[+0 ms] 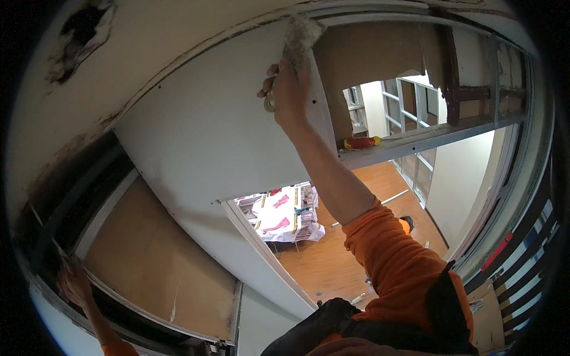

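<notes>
At the top of the white board, my raised right hand is closed round a scraper. The scraper's flared, plaster-smeared blade points up to the seam between the board and the ceiling. Low on the left, my left hand has its fingers bent over the edge of a frame rail. A thin pale strip runs up from near those fingers, and whether they touch it is unclear. Right of the board, a red and yellow screwdriver lies on a metal crossbar.
A brown panel with a ragged cut-out fills the upper right frame. Through the opening below are a wooden floor and a cloth-covered table. A ceiling hole shows upper left. Dark slats stand at right.
</notes>
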{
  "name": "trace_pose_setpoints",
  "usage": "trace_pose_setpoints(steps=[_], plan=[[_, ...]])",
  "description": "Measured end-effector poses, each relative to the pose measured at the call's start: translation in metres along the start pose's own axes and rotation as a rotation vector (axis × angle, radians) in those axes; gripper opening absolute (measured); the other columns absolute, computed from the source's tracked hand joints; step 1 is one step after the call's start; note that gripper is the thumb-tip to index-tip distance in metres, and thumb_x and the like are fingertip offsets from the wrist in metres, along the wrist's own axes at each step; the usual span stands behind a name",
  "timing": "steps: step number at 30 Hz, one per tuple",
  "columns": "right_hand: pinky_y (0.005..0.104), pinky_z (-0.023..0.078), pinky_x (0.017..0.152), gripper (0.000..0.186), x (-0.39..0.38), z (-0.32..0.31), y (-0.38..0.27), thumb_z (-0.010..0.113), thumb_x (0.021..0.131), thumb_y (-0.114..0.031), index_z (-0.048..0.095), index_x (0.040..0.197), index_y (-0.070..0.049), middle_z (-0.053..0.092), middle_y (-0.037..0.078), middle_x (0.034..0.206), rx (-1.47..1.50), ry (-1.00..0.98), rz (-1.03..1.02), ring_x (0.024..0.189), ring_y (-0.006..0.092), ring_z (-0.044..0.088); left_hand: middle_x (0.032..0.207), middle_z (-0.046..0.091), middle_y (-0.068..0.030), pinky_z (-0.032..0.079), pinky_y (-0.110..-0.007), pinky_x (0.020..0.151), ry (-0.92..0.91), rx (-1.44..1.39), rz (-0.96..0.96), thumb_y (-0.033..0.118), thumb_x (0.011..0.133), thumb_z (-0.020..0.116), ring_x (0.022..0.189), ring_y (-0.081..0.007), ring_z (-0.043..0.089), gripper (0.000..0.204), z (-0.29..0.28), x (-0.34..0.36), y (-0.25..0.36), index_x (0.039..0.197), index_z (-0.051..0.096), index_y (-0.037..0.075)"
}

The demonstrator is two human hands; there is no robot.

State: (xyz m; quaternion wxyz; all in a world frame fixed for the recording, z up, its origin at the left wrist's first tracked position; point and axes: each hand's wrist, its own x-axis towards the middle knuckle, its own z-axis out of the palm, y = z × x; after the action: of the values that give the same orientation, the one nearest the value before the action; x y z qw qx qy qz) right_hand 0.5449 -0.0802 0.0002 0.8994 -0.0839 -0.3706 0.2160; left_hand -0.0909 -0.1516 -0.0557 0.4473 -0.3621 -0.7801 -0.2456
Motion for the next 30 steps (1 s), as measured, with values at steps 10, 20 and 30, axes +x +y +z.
trace_pose_setpoints(steps=[10, 20, 30], plan=[[0.0352, 0.046, 0.042, 0.012, 0.042, -0.004, -0.006, 0.044, 0.100, -0.014, 0.034, 0.104, -0.009, 0.048, 0.007, 0.076, -0.034, 0.088, -0.121, 0.051, 0.0158, 0.048, 0.139, 0.059, -0.0135, 0.029, -0.048, 0.117, -0.018, 0.076, 0.065, 0.051, 0.104, 0.039, 0.131, -0.0335, 0.051, 0.058, -0.005, -0.003, 0.015, 0.140, 0.057, 0.009], [0.0364, 0.041, 0.039, 0.016, 0.051, -0.026, -0.023, 0.049, 0.100, -0.018, 0.037, 0.108, -0.011, 0.045, 0.005, 0.070, -0.117, -0.042, -0.103, 0.050, 0.0152, 0.046, 0.134, 0.062, -0.0176, 0.032, -0.047, 0.115, 0.099, -0.031, 0.079, 0.045, 0.103, 0.046, 0.127, -0.0352, 0.054, 0.051, 0.001, -0.002, 0.002, 0.129, 0.065, 0.004], [0.0364, 0.045, 0.044, 0.015, 0.024, -0.016, 0.008, 0.051, 0.099, -0.019, 0.048, 0.104, -0.005, 0.052, 0.006, 0.072, -0.411, -0.112, -0.006, 0.052, 0.0173, 0.053, 0.119, 0.067, -0.0182, 0.038, -0.049, 0.105, 0.212, -0.137, 0.204, 0.043, 0.102, 0.049, 0.113, -0.0376, 0.058, 0.047, 0.022, 0.000, -0.002, 0.122, 0.068, 0.006]])
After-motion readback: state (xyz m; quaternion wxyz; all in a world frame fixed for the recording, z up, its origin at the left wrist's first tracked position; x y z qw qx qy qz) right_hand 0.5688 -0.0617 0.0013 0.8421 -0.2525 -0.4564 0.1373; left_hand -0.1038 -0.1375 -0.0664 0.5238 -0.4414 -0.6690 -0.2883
